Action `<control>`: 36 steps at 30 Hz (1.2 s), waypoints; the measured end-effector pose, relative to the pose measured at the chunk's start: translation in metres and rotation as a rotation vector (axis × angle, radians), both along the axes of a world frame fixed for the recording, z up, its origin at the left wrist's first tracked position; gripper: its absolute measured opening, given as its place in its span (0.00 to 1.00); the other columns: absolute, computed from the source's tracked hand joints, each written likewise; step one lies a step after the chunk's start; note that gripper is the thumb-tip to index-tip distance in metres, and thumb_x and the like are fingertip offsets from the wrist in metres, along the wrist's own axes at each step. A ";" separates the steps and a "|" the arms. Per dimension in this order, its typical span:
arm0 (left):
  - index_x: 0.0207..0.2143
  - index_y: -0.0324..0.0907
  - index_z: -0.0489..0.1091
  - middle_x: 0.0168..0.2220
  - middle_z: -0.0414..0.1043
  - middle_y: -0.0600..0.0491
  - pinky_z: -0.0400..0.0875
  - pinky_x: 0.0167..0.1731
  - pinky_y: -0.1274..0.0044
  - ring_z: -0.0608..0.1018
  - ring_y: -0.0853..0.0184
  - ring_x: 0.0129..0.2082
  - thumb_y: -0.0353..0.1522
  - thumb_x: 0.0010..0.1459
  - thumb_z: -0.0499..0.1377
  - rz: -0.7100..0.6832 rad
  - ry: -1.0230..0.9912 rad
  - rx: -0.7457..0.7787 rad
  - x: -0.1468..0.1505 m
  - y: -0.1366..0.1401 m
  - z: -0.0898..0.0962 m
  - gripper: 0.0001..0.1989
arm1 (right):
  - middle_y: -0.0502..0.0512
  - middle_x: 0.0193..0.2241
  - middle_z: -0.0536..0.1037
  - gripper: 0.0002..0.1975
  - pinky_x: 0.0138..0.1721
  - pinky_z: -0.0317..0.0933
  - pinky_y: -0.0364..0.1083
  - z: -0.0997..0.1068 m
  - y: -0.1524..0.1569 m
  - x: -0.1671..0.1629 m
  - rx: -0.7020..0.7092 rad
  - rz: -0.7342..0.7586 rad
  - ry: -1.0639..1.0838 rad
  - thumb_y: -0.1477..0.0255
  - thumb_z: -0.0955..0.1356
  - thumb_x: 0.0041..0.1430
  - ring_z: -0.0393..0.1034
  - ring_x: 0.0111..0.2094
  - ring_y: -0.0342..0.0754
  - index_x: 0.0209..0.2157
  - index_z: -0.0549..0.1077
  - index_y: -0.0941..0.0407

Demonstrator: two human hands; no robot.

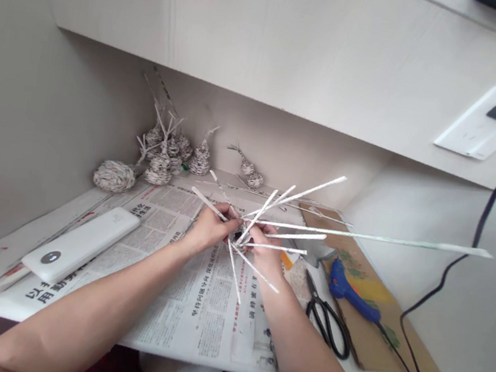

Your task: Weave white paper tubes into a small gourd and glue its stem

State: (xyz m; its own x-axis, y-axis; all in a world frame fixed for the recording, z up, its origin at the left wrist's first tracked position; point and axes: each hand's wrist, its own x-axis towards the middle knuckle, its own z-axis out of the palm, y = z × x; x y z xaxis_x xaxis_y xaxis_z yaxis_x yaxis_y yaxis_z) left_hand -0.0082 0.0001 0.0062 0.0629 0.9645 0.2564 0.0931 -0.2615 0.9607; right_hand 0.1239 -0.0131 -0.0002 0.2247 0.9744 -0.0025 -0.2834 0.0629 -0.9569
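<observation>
Between my two hands is a small piece woven from rolled paper strips [241, 234], with several white strips fanning out from its middle. My left hand [212, 227] grips its left side, the thumb pressed near the centre. On the other side my right hand [264, 244] holds the weave, fingers closed around its edge. One long paper strip [361, 236] runs from the centre far out to the right. The underside of the piece is hidden by my fingers.
Newspaper [167, 298] covers the white desk. Several woven gourd shapes [159, 164] stand at the back left, near a white power bank [83, 243]. To the right lie black scissors [326, 320] and a blue glue gun [353, 290] with a cord, on cardboard [397, 336].
</observation>
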 end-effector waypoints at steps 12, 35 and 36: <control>0.25 0.39 0.68 0.19 0.67 0.58 0.63 0.14 0.81 0.68 0.73 0.15 0.37 0.47 0.64 0.050 -0.092 -0.009 0.000 0.003 0.000 0.11 | 0.47 0.18 0.74 0.17 0.21 0.63 0.43 -0.001 0.002 0.002 0.049 0.059 -0.028 0.64 0.76 0.39 0.67 0.18 0.43 0.29 0.73 0.57; 0.30 0.38 0.75 0.27 0.75 0.52 0.69 0.23 0.79 0.75 0.68 0.24 0.35 0.51 0.63 -0.012 0.090 0.107 -0.005 0.005 -0.002 0.08 | 0.51 0.21 0.77 0.10 0.25 0.64 0.42 -0.005 0.002 0.007 0.197 -0.016 -0.345 0.65 0.72 0.48 0.70 0.22 0.46 0.28 0.76 0.58; 0.30 0.38 0.75 0.27 0.76 0.52 0.70 0.26 0.79 0.76 0.67 0.26 0.35 0.51 0.63 0.003 0.100 0.140 -0.004 0.006 -0.003 0.08 | 0.51 0.21 0.77 0.10 0.25 0.64 0.42 -0.003 0.001 0.007 0.204 -0.020 -0.376 0.64 0.71 0.48 0.70 0.22 0.46 0.28 0.76 0.58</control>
